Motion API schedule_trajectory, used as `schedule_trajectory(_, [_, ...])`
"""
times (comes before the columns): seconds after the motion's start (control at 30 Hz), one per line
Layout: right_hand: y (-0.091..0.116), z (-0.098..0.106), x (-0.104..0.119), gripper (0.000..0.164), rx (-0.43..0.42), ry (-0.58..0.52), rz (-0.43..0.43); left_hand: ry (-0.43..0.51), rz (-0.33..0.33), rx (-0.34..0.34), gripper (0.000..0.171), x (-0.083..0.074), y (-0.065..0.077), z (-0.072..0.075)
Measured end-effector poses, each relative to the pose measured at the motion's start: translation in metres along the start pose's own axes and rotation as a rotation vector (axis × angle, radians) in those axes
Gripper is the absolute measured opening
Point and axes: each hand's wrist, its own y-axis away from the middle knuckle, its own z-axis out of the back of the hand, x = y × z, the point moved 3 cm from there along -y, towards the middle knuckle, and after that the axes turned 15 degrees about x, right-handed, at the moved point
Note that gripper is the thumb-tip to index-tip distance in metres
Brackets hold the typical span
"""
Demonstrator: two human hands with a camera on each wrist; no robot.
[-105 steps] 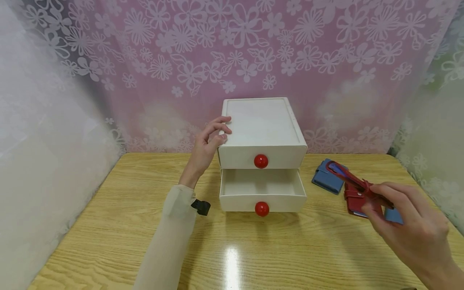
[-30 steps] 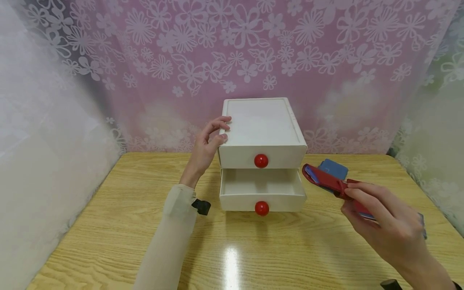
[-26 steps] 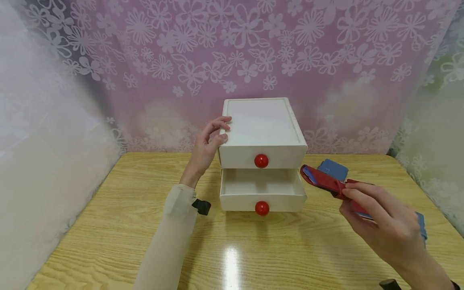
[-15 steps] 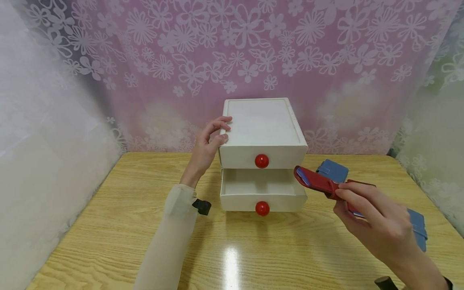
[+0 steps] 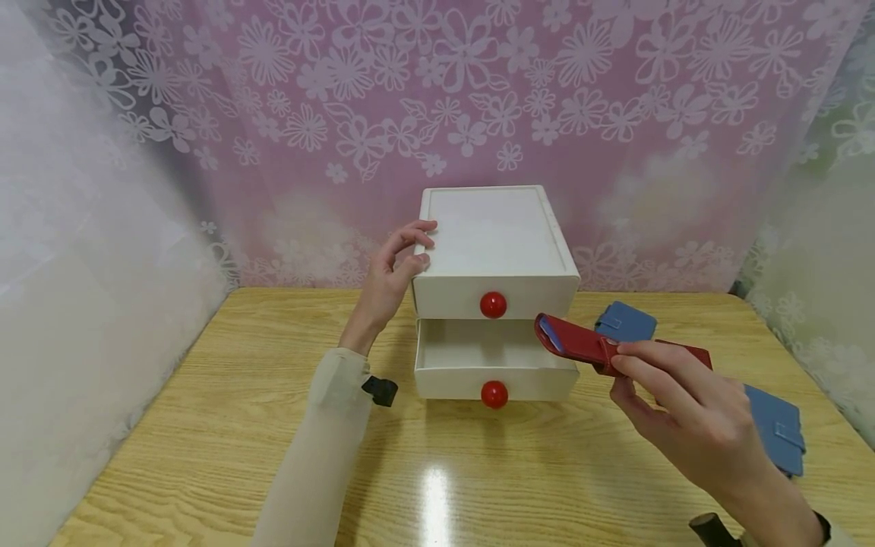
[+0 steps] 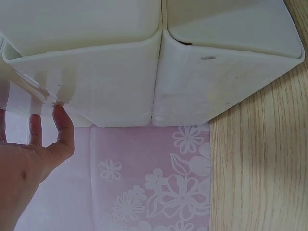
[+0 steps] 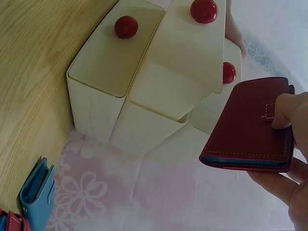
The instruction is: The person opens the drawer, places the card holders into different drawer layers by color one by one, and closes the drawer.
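Note:
My right hand (image 5: 697, 425) pinches a red leather wallet (image 5: 574, 342) with a snap strap and blue inside. The wallet's far end overlaps the right side of the pulled-out drawer (image 5: 495, 384) in the head view. In the right wrist view the wallet (image 7: 248, 125) shows broad side on, thumb at its strap. My left hand (image 5: 390, 281) rests on the left top edge of a white drawer unit (image 5: 492, 228) with red knobs. In the left wrist view that hand's fingertips (image 6: 60, 115) touch the unit.
At the right of the wooden table (image 5: 205, 425) lie a blue wallet (image 5: 625, 322) at the back, another red wallet (image 5: 693, 353) partly behind my right hand, and a second blue wallet (image 5: 775, 425). A flowered pink cloth (image 5: 328, 137) hangs behind the unit.
My right hand has moved left with the red wallet, from above the other wallets to the side of the pulled-out drawer. The left hand and the drawer unit have stayed put.

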Motion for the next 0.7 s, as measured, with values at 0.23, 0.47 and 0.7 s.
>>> schedule_trajectory(0.23, [0.001,-0.005,0.000,0.047,0.044,-0.002,0.023,-0.002,0.001,0.000,0.026,0.000,0.000,0.000])
schedule_trajectory(0.47, [-0.001,-0.009,0.001,0.046,0.071,-0.044,0.044,-0.009,-0.007,-0.003,0.025,-0.001,0.000,-0.001])
schedule_trajectory(0.7, [-0.003,-0.013,0.002,0.046,0.100,-0.058,0.058,-0.004,-0.014,-0.002,0.026,-0.001,0.000,0.000])
